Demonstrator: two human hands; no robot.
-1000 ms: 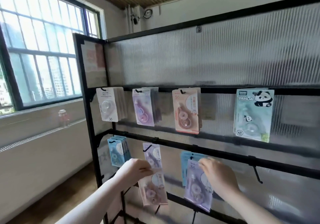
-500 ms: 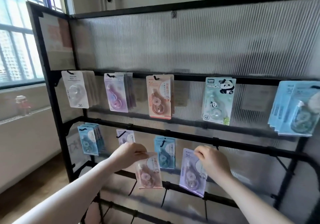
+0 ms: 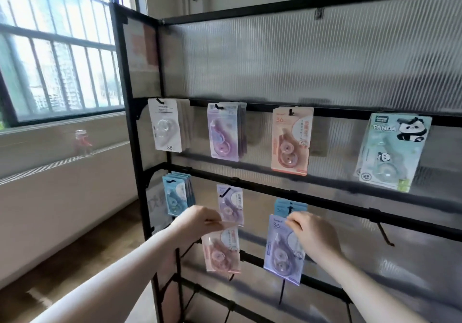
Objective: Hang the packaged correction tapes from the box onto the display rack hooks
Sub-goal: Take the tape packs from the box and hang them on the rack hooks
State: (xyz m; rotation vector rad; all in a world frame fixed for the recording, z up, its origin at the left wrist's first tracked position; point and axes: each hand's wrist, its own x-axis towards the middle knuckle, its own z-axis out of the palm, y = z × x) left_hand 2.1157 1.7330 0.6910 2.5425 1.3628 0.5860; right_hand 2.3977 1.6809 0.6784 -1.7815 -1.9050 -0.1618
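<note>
Display rack (image 3: 265, 187): black bars, matt, metal in appearance. Behind the bars, back panel (image 3: 287, 57): translucent ribbed plastic, faint sheen. On the rack's upper bar, panda pack (image 3: 392, 152): printed card, matt, under a glossy clear blister. Below that bar, pink pack (image 3: 221, 250) and lilac pack (image 3: 281, 250): same card-and-blister finish. Left of the rack, floor (image 3: 75, 260): brown, wood-like, glossy.

Single head view, close, facing forward and slightly down at display rack (image 3: 250, 183)

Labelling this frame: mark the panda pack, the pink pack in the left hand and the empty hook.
panda pack (image 3: 392, 151), head view, card middle.
pink pack (image 3: 221, 251), head view, blister.
empty hook (image 3: 385, 234), head view, shaft.
</note>
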